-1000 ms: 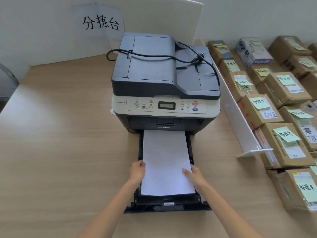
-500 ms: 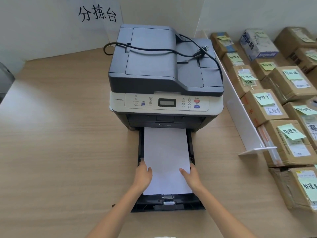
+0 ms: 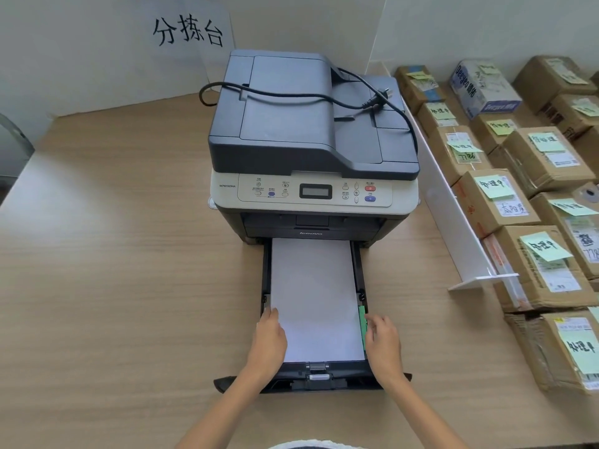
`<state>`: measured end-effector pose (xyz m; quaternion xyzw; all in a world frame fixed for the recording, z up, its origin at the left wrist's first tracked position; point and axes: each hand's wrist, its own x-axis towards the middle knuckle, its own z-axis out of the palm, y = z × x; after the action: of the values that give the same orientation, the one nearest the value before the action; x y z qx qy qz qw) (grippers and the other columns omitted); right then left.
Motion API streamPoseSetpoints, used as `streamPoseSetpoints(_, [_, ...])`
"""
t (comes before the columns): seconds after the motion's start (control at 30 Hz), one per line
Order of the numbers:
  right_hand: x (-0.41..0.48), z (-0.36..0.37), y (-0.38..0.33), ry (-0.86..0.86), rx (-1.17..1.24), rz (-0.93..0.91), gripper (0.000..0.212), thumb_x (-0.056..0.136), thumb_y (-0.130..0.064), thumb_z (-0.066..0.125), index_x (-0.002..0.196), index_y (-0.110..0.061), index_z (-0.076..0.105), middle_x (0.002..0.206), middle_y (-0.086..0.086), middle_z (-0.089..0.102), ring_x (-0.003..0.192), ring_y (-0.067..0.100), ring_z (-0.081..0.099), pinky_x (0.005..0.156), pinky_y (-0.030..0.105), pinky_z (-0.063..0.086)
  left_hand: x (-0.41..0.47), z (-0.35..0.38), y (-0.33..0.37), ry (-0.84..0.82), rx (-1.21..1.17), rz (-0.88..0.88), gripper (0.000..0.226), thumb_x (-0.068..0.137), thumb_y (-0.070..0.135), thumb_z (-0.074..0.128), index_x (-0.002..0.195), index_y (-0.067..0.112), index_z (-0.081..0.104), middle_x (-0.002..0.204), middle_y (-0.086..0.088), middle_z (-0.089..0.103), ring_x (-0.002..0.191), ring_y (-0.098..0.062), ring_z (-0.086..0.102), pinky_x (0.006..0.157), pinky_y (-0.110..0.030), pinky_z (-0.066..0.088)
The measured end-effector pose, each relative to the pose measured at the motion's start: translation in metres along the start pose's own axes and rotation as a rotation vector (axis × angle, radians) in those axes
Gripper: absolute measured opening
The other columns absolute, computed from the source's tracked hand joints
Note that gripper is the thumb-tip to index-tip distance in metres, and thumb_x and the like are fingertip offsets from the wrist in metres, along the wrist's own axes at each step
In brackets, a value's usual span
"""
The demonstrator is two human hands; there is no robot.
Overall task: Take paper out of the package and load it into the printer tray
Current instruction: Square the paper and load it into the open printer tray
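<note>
Lying flat in the pulled-out tray [image 3: 324, 380] below the printer [image 3: 311, 140], the paper [image 3: 314, 296] is being steadied: left hand [image 3: 270, 340] resting open on it, right hand [image 3: 382, 343] loosely apart beside the green guide [image 3: 362, 325]. Labelled cardboard boxes [image 3: 525, 202] are crowding the right of the wooden worktop [image 3: 113, 270], behind a white divider [image 3: 453, 222].

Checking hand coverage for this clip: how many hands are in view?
2. The left hand rests on the left edge of the paper in the tray; the right hand is at the tray's right side by the green guide, contact unclear. None seems hidden.
</note>
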<state>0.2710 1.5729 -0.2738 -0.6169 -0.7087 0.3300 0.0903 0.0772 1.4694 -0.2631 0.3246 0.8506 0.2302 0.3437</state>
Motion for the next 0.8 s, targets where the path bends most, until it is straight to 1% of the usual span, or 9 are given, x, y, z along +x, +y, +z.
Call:
streamPoseSetpoints(0.03, [-0.002,-0.003,0.003,0.012,0.012,0.009,0.026,0.093,0.0,0.046,0.114,-0.003,0.062,0.102,0.012,0.062,0.094,0.023,0.054,0.08,0.03,0.044,-0.002,-0.001,-0.003,0.012,-0.002,0.021,0.035,0.091,-0.008,0.03,0.117,-0.006,0.053,0.123,-0.018,0.054,0.089,-0.019,0.049,0.079,-0.027,0.042])
streamPoseSetpoints(0.13, [-0.006,-0.009,0.012,-0.009,0.028,0.027,0.021,0.093,-0.002,0.049,0.108,-0.004,0.063,0.096,0.01,0.064,0.083,0.02,0.057,0.073,0.03,0.047,-0.006,-0.006,-0.013,0.077,-0.031,0.047,0.038,0.093,-0.006,0.036,0.123,0.0,0.058,0.128,-0.013,0.058,0.112,-0.022,0.055,0.095,-0.025,0.042])
streamPoseSetpoints(0.2, [-0.008,-0.011,0.015,-0.033,0.014,0.028,0.021,0.093,-0.003,0.05,0.108,-0.004,0.064,0.09,0.007,0.061,0.078,0.019,0.056,0.068,0.029,0.045,-0.007,-0.01,-0.022,0.123,-0.025,0.037,0.036,0.094,-0.002,0.038,0.123,0.003,0.059,0.118,-0.011,0.06,0.104,-0.02,0.056,0.088,-0.023,0.043])
streamPoseSetpoints(0.27, [-0.009,-0.01,0.016,-0.056,-0.002,0.033,0.023,0.093,-0.002,0.05,0.11,-0.003,0.064,0.089,0.008,0.062,0.078,0.02,0.055,0.07,0.029,0.044,-0.008,-0.012,-0.029,0.135,-0.01,0.005,0.036,0.094,-0.003,0.038,0.12,0.002,0.061,0.105,-0.008,0.058,0.091,-0.017,0.051,0.078,-0.023,0.041])
streamPoseSetpoints(0.33, [-0.01,-0.009,0.015,-0.077,0.013,0.045,0.026,0.092,0.0,0.049,0.114,-0.003,0.063,0.09,0.009,0.063,0.08,0.021,0.057,0.073,0.031,0.048,-0.009,-0.013,-0.033,0.117,0.009,-0.013,0.038,0.092,-0.007,0.036,0.118,0.001,0.062,0.096,-0.005,0.053,0.087,-0.016,0.049,0.076,-0.023,0.04])
streamPoseSetpoints(0.47, [-0.012,-0.007,0.015,-0.106,0.068,0.061,0.034,0.09,0.003,0.049,0.122,-0.004,0.059,0.084,0.007,0.062,0.078,0.022,0.057,0.073,0.032,0.048,-0.012,-0.011,-0.035,0.095,0.038,-0.042,0.043,0.09,-0.011,0.034,0.123,0.002,0.059,0.097,-0.006,0.053,0.088,-0.02,0.052,0.075,-0.026,0.044])
streamPoseSetpoints(0.6, [-0.013,-0.009,0.016,-0.165,0.13,0.083,0.041,0.089,0.005,0.049,0.128,-0.005,0.055,0.098,0.013,0.067,0.09,0.029,0.061,0.083,0.038,0.05,-0.015,-0.01,-0.034,0.084,0.001,-0.095,0.048,0.086,-0.015,0.034,0.125,0.003,0.057,0.105,-0.014,0.056,0.09,-0.024,0.055,0.077,-0.034,0.049])
streamPoseSetpoints(0.73, [-0.015,-0.011,0.019,-0.217,0.157,0.047,0.048,0.087,0.01,0.048,0.132,-0.006,0.053,0.122,0.011,0.064,0.113,0.024,0.058,0.1,0.033,0.045,-0.013,-0.01,-0.036,0.061,-0.046,-0.117,0.054,0.081,-0.02,0.037,0.127,0.003,0.055,0.111,-0.017,0.053,0.093,-0.023,0.053,0.078,-0.03,0.049])
streamPoseSetpoints(0.8, [-0.015,-0.012,0.02,-0.236,0.189,0.033,0.051,0.085,0.013,0.047,0.131,-0.008,0.053,0.123,0.007,0.064,0.113,0.02,0.056,0.1,0.028,0.042,-0.01,-0.011,-0.036,0.041,-0.072,-0.126,0.055,0.079,-0.021,0.04,0.127,0.002,0.056,0.11,-0.017,0.052,0.09,-0.023,0.051,0.078,-0.029,0.048])
